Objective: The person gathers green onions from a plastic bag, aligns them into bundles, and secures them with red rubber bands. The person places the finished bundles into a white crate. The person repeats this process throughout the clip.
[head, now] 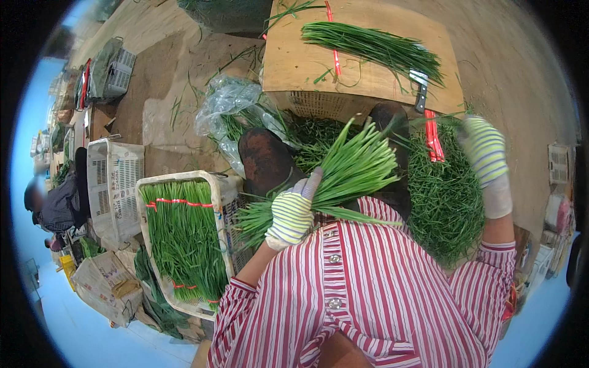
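My left hand (292, 214), in a striped knit glove, grips a loose bunch of garlic chives (354, 170) in front of my chest. Pale stem ends fan toward the upper right, and leaf tips hang at the lower left. My right hand (483, 147), gloved alike, is raised out at the right, above a heap of loose chive leaves (444, 207). Its fingers are motion-blurred; thin green blades reach toward them, but whether they are held is unclear. Another chive bunch (372, 48) lies on the wooden board (290, 69), across a red tie strip (337, 62).
A knife (420, 89) with a black handle rests at the board's near edge, beside hanging red strips (432, 138). At my left stands a white crate (177, 303) of tied chives. A clear plastic bag (230, 99) lies near my knee. Farther left, a person (62, 202) sits by another crate (115, 184).
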